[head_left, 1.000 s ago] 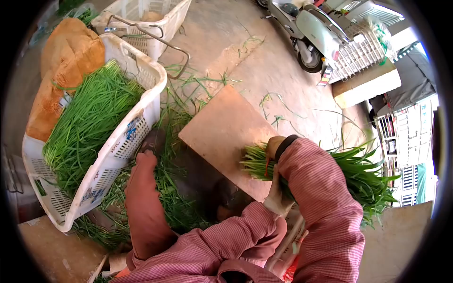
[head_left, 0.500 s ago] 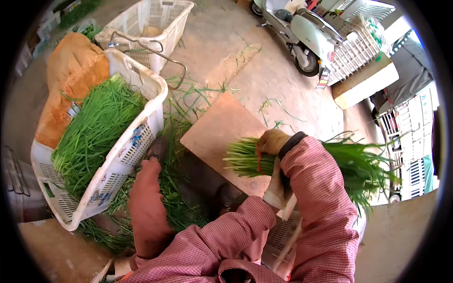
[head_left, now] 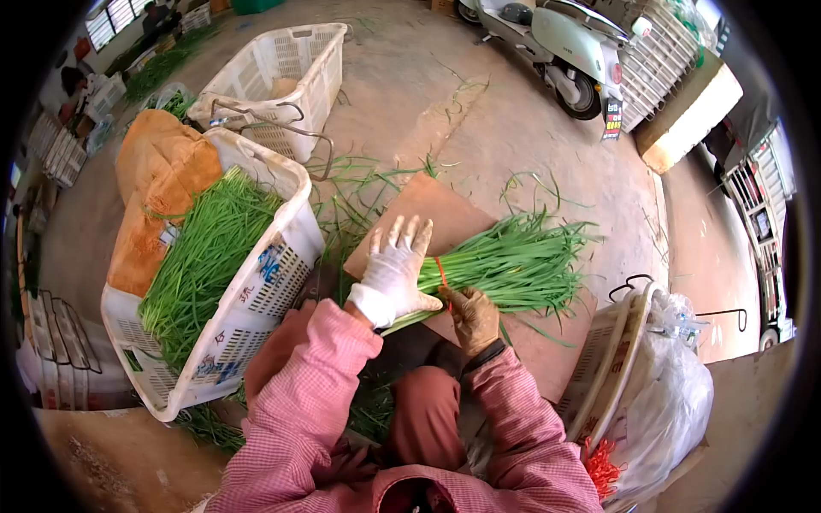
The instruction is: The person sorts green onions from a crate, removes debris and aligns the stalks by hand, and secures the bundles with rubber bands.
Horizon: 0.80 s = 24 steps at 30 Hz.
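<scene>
At the red band (head_left: 441, 272), the right hand (head_left: 475, 318) sits curled; whether its fingertips pinch the band cannot be told, and the band's underside is hidden. Just beside, the white-gloved left hand (head_left: 392, 269) is spread, fingers extended forward, thumb rightward, covering the stem ends of the chive bunch (head_left: 522, 261), which lies across the brown board (head_left: 419, 201). Orange cloth (head_left: 167, 162) partly hides the white crate (head_left: 278, 248) at left.

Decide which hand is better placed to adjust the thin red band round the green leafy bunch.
Probably the right hand: its fingertips are at the thin red band, while the white-gloved left hand lies spread over the green leafy bunch's stem end.
</scene>
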Motion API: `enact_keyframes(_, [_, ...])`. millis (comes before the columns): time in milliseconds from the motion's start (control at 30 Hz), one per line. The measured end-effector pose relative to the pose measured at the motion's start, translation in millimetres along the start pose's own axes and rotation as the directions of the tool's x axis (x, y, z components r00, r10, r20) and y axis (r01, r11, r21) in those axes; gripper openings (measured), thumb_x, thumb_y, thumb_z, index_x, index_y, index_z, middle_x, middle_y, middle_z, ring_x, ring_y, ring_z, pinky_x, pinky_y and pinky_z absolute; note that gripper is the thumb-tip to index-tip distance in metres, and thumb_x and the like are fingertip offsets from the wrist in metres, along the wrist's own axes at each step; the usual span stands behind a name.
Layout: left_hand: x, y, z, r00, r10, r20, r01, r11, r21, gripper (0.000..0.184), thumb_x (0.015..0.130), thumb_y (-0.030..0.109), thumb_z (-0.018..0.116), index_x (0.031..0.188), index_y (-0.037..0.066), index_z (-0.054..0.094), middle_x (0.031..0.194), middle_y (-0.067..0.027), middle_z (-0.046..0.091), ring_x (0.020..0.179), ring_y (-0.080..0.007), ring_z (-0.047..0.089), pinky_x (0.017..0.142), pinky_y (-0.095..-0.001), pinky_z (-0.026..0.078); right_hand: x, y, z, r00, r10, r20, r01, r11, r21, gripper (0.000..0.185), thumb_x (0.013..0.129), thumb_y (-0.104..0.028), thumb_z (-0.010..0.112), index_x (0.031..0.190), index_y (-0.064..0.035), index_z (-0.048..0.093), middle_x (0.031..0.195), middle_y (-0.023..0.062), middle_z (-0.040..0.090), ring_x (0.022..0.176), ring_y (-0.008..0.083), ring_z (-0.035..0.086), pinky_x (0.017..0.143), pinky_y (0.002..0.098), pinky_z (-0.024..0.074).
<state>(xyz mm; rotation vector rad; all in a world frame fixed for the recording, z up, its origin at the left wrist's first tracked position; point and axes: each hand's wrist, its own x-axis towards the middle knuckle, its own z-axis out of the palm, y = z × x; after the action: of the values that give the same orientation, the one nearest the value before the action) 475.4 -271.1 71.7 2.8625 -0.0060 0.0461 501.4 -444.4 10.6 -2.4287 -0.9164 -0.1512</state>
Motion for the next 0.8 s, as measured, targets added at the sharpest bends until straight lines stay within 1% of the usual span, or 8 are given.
enact_keyframes(133, [33.7, 8.9, 40.5, 0.852, -0.09, 0.516, 0.023, 0.991, 0.134, 0.129, 0.043, 0.055, 0.074, 0.133, 0.0, 0.0, 0.138, -0.021, 0.012, 0.129, -0.0336, 0.007, 0.103, -0.0473, 0.007, -20.3, 2.6, 33.6, 0.956, 0.243, -0.164, -0.058, 0.707, 0.705, 0.017, 0.08, 0.0, 0.047, 0.09, -0.0037, 0.061, 0.064, 0.0029, 0.049, 0.055, 0.0102, 0.047, 0.047, 0.0224, 0.0369])
enact_keyframes(233, [17.1, 20.0, 79.8, 0.945, -0.168, 0.282, 0.116, 0.975, 0.191, 0.11, 0.051, 0.044, 0.074, 0.132, 0.002, 0.013, 0.129, -0.0186, 0.032, 0.116, -0.0296, 0.037, 0.096, -0.0429, 0.027, -18.8, -1.4, 21.6, 0.936, 0.338, 0.092, -0.304, 0.65, 0.696, 0.014, 0.083, -0.002, 0.045, 0.083, -0.0028, 0.059, 0.064, 0.0032, 0.05, 0.054, 0.0103, 0.047, 0.048, 0.022, 0.0377])
enact_keyframes(533, [6.5, 25.5, 112.1, 0.991, -0.118, 0.055, 0.099, 0.958, 0.27, 0.052, 0.061, 0.034, 0.066, 0.104, 0.012, 0.046, 0.09, -0.0042, 0.055, 0.088, -0.0212, 0.052, 0.075, -0.0355, 0.039, -2.8, -11.7, 12.7, 0.964, 0.15, -0.219, -0.035, 0.89, 0.454, 0.014, 0.083, -0.01, 0.049, 0.074, -0.0018, 0.056, 0.058, 0.0096, 0.049, 0.053, 0.0221, 0.051, 0.048, 0.0288, 0.04])
enact_keyframes(567, [3.1, 26.0, 122.2, 0.994, -0.103, 0.032, 0.087, 0.94, 0.331, 0.05, 0.063, 0.035, 0.064, 0.103, 0.012, 0.047, 0.09, -0.0036, 0.055, 0.089, -0.0212, 0.051, 0.075, -0.0354, 0.037, 23.1, 0.5, 30.2, 0.876, -0.053, -0.48, 0.222, 0.927, 0.302, 0.016, 0.082, -0.013, 0.049, 0.074, -0.0008, 0.056, 0.056, 0.0101, 0.049, 0.049, 0.0201, 0.05, 0.046, 0.0299, 0.0392])
enact_keyframes(600, [0.5, 30.3, 117.5, 0.987, -0.113, 0.112, 0.058, 0.91, 0.41, 0.045, 0.066, 0.037, 0.059, 0.101, 0.011, 0.049, 0.088, -0.0025, 0.053, 0.088, -0.0213, 0.049, 0.076, -0.0352, 0.036, 55.2, -3.9, 23.1, 0.906, 0.42, -0.056, -0.286, 0.703, 0.651, 0.016, 0.082, -0.012, 0.049, 0.076, 0.0003, 0.056, 0.055, 0.0101, 0.051, 0.046, 0.017, 0.049, 0.044, 0.0297, 0.039])
enact_keyframes(667, [2.8, 31.3, 113.0, 0.987, -0.159, 0.022, 0.144, 0.938, 0.316, 0.047, 0.063, 0.038, 0.062, 0.1, 0.011, 0.049, 0.09, -0.0043, 0.053, 0.088, -0.0216, 0.049, 0.076, -0.035, 0.035, 107.7, 17.2, 51.7, 0.769, 0.636, 0.069, -0.513, 0.549, 0.66, 0.017, 0.083, -0.015, 0.051, 0.081, 0.0004, 0.058, 0.057, 0.0083, 0.055, 0.044, 0.0162, 0.049, 0.044, 0.0277, 0.0395])
enact_keyframes(733, [6.8, 32.1, 106.8, 0.982, -0.185, 0.032, 0.171, 0.953, 0.252, 0.054, 0.058, 0.041, 0.066, 0.099, 0.011, 0.049, 0.091, -0.0058, 0.054, 0.088, -0.0217, 0.05, 0.077, -0.0349, 0.035, 120.8, 23.5, 63.4, 0.717, 0.598, 0.358, -0.605, 0.279, 0.746, 0.018, 0.083, -0.014, 0.052, 0.091, 0.0012, 0.058, 0.071, 0.0082, 0.061, 0.056, 0.0173, 0.054, 0.053, 0.0256, 0.0439])
enact_keyframes(800, [7.8, 30.9, 106.3, 0.972, -0.213, 0.095, 0.18, 0.944, 0.275, 0.064, 0.05, 0.049, 0.07, 0.097, 0.011, 0.048, 0.09, -0.0067, 0.054, 0.09, -0.0218, 0.05, 0.077, -0.0351, 0.036, 100.1, 20.1, 49.1, 0.875, 0.469, 0.121, -0.357, 0.455, 0.816, 0.019, 0.083, -0.013, 0.052, 0.095, 0.0013, 0.057, 0.079, 0.0089, 0.061, 0.064, 0.0164, 0.055, 0.059, 0.0248, 0.0447])
